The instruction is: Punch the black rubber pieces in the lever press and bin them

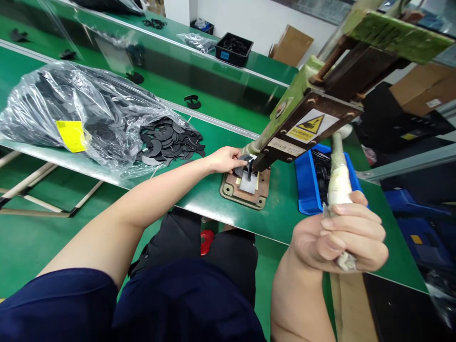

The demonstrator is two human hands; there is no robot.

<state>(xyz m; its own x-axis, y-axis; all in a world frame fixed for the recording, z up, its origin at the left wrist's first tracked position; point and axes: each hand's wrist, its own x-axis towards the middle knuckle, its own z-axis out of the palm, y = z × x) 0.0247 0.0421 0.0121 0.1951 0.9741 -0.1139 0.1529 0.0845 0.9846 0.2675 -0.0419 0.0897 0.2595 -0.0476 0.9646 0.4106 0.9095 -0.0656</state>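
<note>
A small black part [245,160], flat and curved, sits at the centre of the frame under the head of a hand press [306,124], on the press's base plate [245,190]. The left hand [224,159] pinches the part from its left side, fingertips closed on it. The right hand [342,237], lower right, is wrapped tight around the press's taped lever [337,175], well apart from the part. More black parts [167,142] spill from a clear bag [78,114] at left on the green tabletop [199,190]. A blue bin [307,183] stands just right of the press.
</note>
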